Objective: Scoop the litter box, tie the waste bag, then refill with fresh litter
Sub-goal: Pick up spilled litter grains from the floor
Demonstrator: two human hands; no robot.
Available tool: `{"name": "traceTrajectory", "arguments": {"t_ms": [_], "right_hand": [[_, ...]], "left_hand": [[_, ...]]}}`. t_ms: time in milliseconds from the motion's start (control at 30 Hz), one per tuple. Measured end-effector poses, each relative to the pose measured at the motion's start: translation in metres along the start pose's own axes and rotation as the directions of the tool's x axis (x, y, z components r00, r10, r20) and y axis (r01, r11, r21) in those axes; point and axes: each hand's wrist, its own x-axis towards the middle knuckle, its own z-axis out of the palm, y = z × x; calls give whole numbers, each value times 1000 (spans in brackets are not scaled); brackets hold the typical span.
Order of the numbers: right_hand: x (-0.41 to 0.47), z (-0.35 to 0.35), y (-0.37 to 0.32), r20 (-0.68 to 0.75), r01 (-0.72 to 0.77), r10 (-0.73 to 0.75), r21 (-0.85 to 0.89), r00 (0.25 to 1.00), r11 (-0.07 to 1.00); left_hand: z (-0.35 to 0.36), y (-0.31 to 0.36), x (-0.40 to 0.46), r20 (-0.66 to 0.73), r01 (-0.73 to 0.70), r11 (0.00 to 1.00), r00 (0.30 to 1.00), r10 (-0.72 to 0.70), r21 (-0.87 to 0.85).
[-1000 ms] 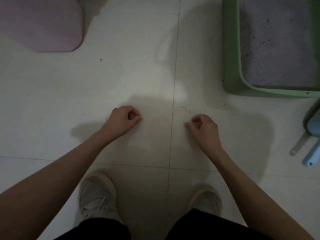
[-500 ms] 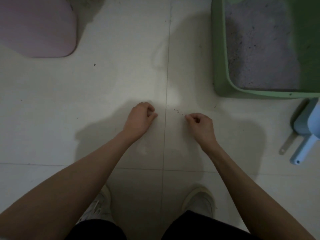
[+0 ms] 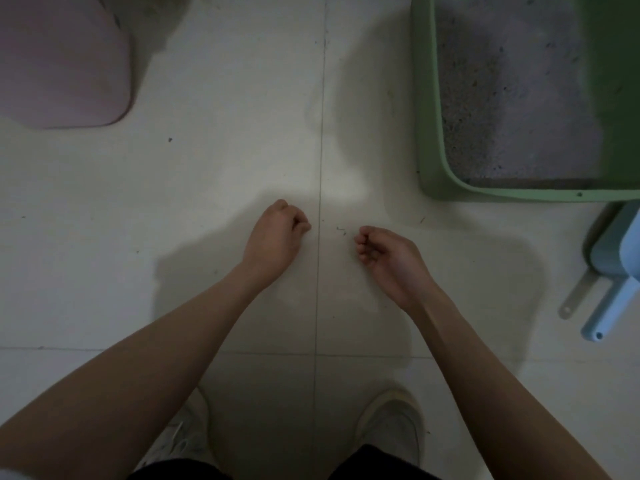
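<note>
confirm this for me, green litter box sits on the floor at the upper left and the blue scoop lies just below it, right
Not quite: the head view shows the green litter box at the upper right, not the upper left. The blue scoop does lie on the floor just below it.

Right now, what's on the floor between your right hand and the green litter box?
In the head view, only pale floor tile lies between the right hand and the green litter box, with a few tiny dark specks; nothing bigger.
</note>
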Motion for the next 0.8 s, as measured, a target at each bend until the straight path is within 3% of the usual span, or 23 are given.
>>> {"name": "traceTrajectory", "arguments": {"t_ms": [167, 233, 267, 333, 367, 400, 533, 700, 800], "right_hand": [[3, 6, -5, -35, -78, 79, 6, 996, 997], [2, 13, -16, -68, -150, 152, 39, 986, 988], [1, 18, -24, -74, -187, 191, 61, 979, 980], [-4, 33, -50, -71, -232, 240, 95, 968, 968], [-6, 43, -65, -65, -233, 240, 105, 969, 967], [-9, 55, -84, -56, -218, 225, 113, 973, 969], [-28, 120, -164, 12, -85, 84, 151, 996, 985], [-67, 224, -236, 172, 33, -53, 121, 984, 992], [-91, 294, -256, 284, 97, -104, 40, 953, 995]], "left_hand": [[-2, 2, 3, 77, -12, 995, 997, 4, 101], [-12, 12, 10, 114, 120, 992, 987, -115, -41], [-22, 20, 15, 167, 251, 937, 962, -214, -244], [-51, 39, 29, 278, 438, 594, 896, -345, -675], [-68, 48, 38, 302, 449, 449, 882, -362, -772], [-87, 57, 47, 304, 438, 405, 885, -353, -803], [-181, 101, 76, 231, 306, 532, 951, -203, -790], [-311, 127, 78, 44, 108, 438, 987, -154, -893], [-375, 107, 64, -116, -11, 465, 973, -198, -885]]}}
